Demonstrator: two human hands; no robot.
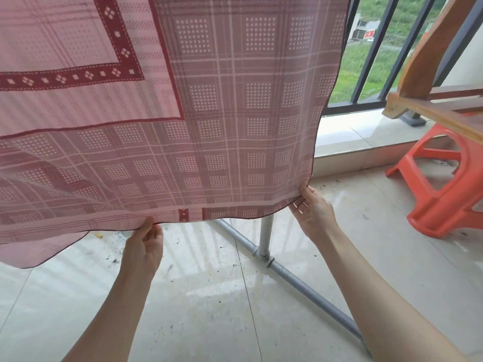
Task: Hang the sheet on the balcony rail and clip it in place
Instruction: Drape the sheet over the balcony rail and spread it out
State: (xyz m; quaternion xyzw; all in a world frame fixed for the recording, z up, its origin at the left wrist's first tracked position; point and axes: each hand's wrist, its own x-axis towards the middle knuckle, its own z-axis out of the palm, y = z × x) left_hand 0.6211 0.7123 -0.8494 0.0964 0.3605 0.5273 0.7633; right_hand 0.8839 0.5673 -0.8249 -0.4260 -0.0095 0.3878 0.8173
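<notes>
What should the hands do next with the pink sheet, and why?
Probably tug the hem gently downward and outward to smooth it. Both hands, left and right, pinch the bottom edge of the sheet, which hangs rippled with another layer bunched at left.

The sheet [209, 113] ran off the frame toward twelve and nine o'clock, hiding its support; the stool [441, 189] was cut at three o'clock.

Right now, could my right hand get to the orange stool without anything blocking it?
Probably yes. The stool stands on open floor to the right of the right hand, with nothing between them. But that hand is pinching the sheet at its lower corner, so it would have to let go first.
</notes>
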